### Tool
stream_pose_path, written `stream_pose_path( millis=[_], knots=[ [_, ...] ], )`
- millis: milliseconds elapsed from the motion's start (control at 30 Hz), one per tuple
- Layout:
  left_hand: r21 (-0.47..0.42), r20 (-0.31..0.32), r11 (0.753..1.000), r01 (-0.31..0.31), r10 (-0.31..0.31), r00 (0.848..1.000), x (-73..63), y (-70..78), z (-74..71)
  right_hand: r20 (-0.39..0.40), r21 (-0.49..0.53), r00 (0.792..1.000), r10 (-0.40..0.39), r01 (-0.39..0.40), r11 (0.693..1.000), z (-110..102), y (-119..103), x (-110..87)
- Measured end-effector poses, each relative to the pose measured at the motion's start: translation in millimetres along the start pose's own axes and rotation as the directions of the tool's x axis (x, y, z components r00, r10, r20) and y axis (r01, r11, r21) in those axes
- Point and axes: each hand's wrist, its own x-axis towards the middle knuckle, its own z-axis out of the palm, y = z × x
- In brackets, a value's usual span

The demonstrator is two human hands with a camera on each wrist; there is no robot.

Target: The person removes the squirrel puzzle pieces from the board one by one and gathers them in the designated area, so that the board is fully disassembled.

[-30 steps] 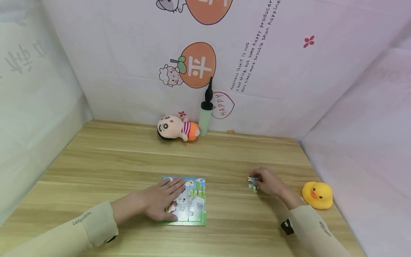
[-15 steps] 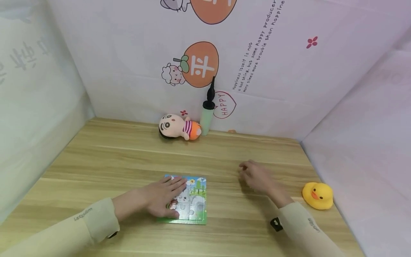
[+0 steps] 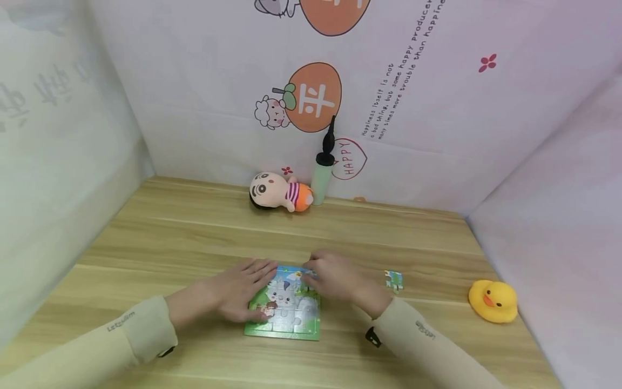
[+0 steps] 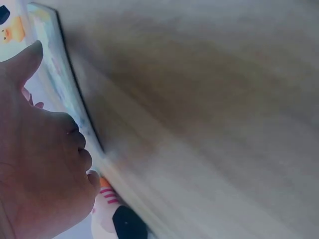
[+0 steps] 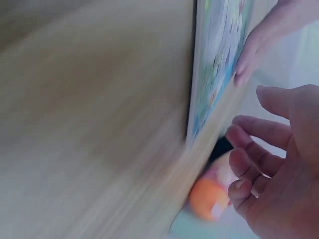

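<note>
Across the left part of the puzzle [image 3: 285, 307], my left hand [image 3: 241, 290] lay flat, fingers straight out over the top-left corner, not wrapped round anything, basically playing paperweight. The board itself was picture side up on the table [image 3: 189, 246], mostly filled as far as I could see. Behind its far edge a plush doll [image 3: 275, 191] lay on its side next to a green and black pump [image 3: 322, 182].

Over the puzzle's top-right corner was my right hand [image 3: 336, 276]. I'd guess the step in hand was sorting that corner, so the move called for keeping the board pinned with the left while the right worked there, then dealing with the leftover bit. The right fingers were loosely bent with the thumb well apart from them, and I couldn't spot a piece between them, so empty, I'd say. That hand covered the corner, so no idea whether there was a gap underneath or whether my fingertips touched it.

Right of the puzzle sat a loose jigsaw bit [image 3: 394, 280], clear of my fingers, and much farther right, a yellow duck [image 3: 493, 301].
</note>
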Motion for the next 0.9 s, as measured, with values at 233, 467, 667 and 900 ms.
stream_pose_path(
  millis=[233, 467, 667, 900],
  knots=[
    [-0.001, 0.0, 1.0, 0.004, -0.004, 1.0, 2.1, -1.8, 7.5, 0.052, -0.199, 0.998, -0.02, 0.03, 0.979, 15, -19, 6.9],
    [-0.007, -0.002, 1.0, 0.005, -0.005, 1.0, 1.1, -1.8, 7.2, 0.053, -0.235, 0.998, 0.034, -0.021, 0.972, 22, -24, 8.8],
    [-0.013, -0.004, 1.0, 0.011, -0.011, 1.0, 0.5, -2.1, 5.1, -0.02, -0.223, 0.998, 0.054, -0.057, 0.973, 29, -26, 8.9],
    [-0.018, -0.033, 1.0, 0.012, -0.013, 0.999, -0.4, -1.7, 10.7, -0.055, -0.182, 0.997, 0.046, -0.055, 0.982, 32, -27, 7.1]
  ],
)
